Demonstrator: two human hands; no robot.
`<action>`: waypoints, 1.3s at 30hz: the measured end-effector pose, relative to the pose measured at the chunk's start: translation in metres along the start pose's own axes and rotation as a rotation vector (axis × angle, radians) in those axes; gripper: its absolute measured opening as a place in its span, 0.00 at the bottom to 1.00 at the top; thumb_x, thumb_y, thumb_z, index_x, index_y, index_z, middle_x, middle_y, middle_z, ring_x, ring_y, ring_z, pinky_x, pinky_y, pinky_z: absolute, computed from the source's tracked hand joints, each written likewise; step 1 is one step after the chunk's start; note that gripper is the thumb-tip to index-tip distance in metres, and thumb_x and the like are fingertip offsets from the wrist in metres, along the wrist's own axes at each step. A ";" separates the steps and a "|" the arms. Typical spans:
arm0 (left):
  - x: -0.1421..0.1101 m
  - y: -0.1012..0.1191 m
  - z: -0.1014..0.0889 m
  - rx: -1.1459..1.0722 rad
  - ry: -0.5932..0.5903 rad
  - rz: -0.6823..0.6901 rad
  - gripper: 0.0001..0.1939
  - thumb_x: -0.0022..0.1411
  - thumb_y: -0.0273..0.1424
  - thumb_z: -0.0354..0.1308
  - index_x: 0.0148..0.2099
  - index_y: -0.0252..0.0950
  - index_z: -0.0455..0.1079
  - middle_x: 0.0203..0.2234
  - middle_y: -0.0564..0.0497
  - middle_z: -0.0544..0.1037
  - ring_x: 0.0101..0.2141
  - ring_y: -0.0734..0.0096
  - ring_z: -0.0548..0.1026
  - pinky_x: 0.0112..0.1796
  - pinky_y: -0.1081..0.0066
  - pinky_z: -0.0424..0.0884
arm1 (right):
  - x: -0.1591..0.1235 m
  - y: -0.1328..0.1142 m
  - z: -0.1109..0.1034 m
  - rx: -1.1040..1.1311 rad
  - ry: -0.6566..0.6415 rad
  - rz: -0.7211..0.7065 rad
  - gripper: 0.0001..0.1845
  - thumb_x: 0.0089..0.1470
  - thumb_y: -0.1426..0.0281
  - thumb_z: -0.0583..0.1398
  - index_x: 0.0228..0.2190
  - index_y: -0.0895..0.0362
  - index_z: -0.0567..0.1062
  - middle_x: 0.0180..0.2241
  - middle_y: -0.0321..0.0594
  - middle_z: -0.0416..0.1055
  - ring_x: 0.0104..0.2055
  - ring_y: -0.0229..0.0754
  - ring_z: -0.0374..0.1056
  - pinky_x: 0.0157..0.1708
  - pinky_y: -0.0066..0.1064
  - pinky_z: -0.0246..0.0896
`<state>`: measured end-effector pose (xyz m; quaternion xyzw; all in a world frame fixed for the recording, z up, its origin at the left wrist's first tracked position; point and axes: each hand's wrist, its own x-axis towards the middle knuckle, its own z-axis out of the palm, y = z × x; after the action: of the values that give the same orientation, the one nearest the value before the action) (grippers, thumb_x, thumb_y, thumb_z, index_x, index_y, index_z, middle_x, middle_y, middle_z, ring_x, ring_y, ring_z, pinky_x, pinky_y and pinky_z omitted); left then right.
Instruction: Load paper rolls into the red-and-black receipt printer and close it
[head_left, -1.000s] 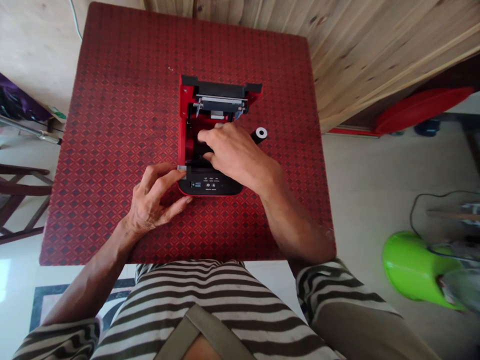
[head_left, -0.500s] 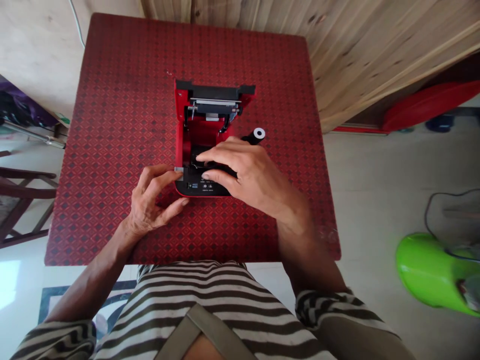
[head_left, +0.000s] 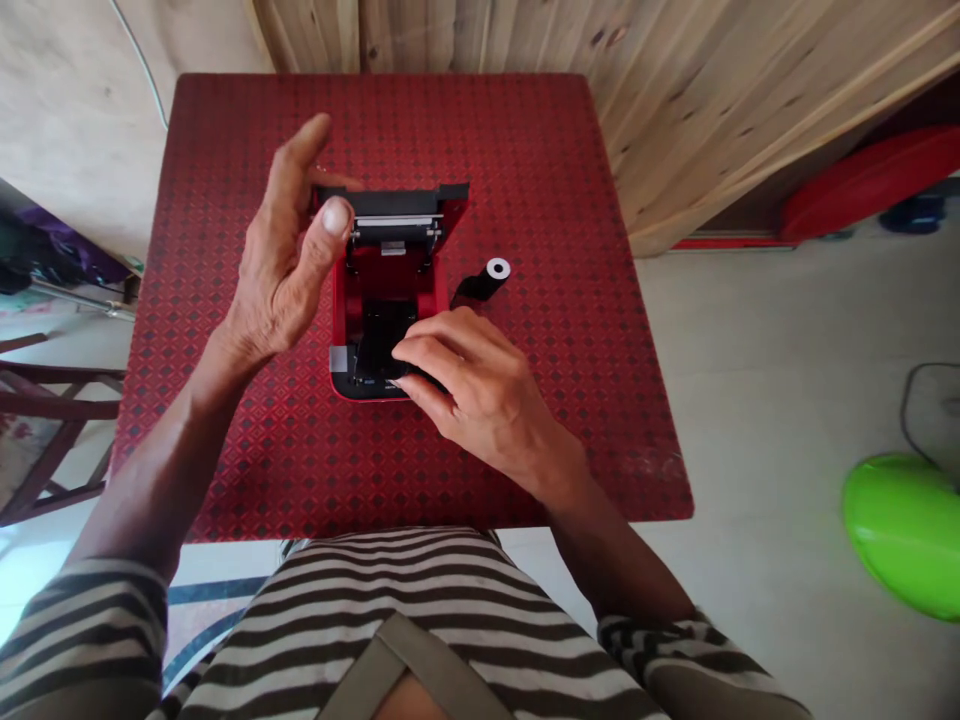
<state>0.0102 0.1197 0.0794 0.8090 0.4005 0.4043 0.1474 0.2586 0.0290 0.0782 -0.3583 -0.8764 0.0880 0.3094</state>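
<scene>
Two changes: left hand (head_left: 279, 262) now at lid (head_left: 397, 203), grip apart; right hand (head_left: 484, 385) pinches black film (head_left: 385, 335).

The right hand (head_left: 480, 385) covers part of the front of the red and black machine (head_left: 346, 312), so some of its small words cannot be read. The green tub (head_left: 911, 535) and the red round thing (head_left: 874, 185) are cut off at the picture's edge.
</scene>
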 end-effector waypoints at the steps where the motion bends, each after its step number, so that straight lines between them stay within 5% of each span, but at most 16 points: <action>1: -0.003 0.004 0.001 -0.012 0.006 -0.017 0.35 0.80 0.56 0.43 0.77 0.40 0.57 0.59 0.47 0.79 0.56 0.66 0.79 0.58 0.63 0.77 | -0.002 -0.002 0.001 -0.036 0.016 -0.015 0.04 0.70 0.76 0.62 0.42 0.57 0.78 0.43 0.44 0.81 0.45 0.47 0.75 0.47 0.41 0.73; 6: -0.044 0.032 -0.002 0.017 -0.084 0.066 0.36 0.79 0.58 0.41 0.67 0.40 0.74 0.59 0.44 0.81 0.60 0.57 0.78 0.63 0.52 0.76 | -0.010 -0.008 0.008 -0.199 0.156 -0.091 0.11 0.71 0.80 0.59 0.40 0.56 0.79 0.42 0.40 0.83 0.39 0.42 0.72 0.40 0.37 0.68; 12: -0.079 0.024 0.007 0.037 -0.149 0.140 0.36 0.75 0.61 0.49 0.70 0.44 0.71 0.64 0.43 0.76 0.68 0.49 0.74 0.72 0.44 0.66 | -0.019 -0.007 0.019 -0.192 0.220 -0.037 0.09 0.70 0.79 0.61 0.42 0.58 0.81 0.39 0.43 0.81 0.38 0.43 0.70 0.38 0.36 0.70; 26: -0.087 0.017 0.015 0.100 -0.148 0.160 0.38 0.69 0.63 0.59 0.71 0.49 0.68 0.64 0.41 0.73 0.67 0.45 0.73 0.70 0.40 0.68 | -0.025 -0.002 0.012 -0.094 0.212 0.030 0.10 0.70 0.73 0.64 0.52 0.56 0.78 0.44 0.45 0.82 0.42 0.45 0.76 0.44 0.39 0.77; 32: -0.088 0.021 0.018 0.073 -0.138 0.157 0.38 0.69 0.60 0.60 0.73 0.47 0.66 0.65 0.39 0.74 0.69 0.42 0.71 0.71 0.37 0.66 | -0.030 0.014 0.013 0.049 0.357 0.178 0.10 0.70 0.70 0.65 0.52 0.52 0.80 0.43 0.43 0.82 0.44 0.45 0.79 0.45 0.40 0.78; 35: -0.090 0.026 0.015 0.116 -0.101 0.098 0.36 0.70 0.60 0.59 0.70 0.45 0.70 0.65 0.39 0.73 0.68 0.43 0.72 0.68 0.39 0.71 | -0.037 0.033 0.021 0.144 0.405 0.338 0.07 0.72 0.68 0.62 0.47 0.51 0.81 0.41 0.40 0.82 0.39 0.42 0.78 0.39 0.36 0.75; 39: -0.104 0.029 0.010 0.246 0.056 0.056 0.34 0.66 0.59 0.65 0.64 0.45 0.72 0.59 0.41 0.77 0.59 0.49 0.78 0.60 0.47 0.79 | -0.051 0.050 0.048 0.218 0.326 0.370 0.08 0.71 0.71 0.60 0.43 0.54 0.80 0.40 0.40 0.82 0.40 0.42 0.78 0.40 0.34 0.74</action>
<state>-0.0033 0.0219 0.0336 0.8202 0.4282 0.3786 0.0243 0.2863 0.0342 -0.0034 -0.4865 -0.7201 0.1780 0.4617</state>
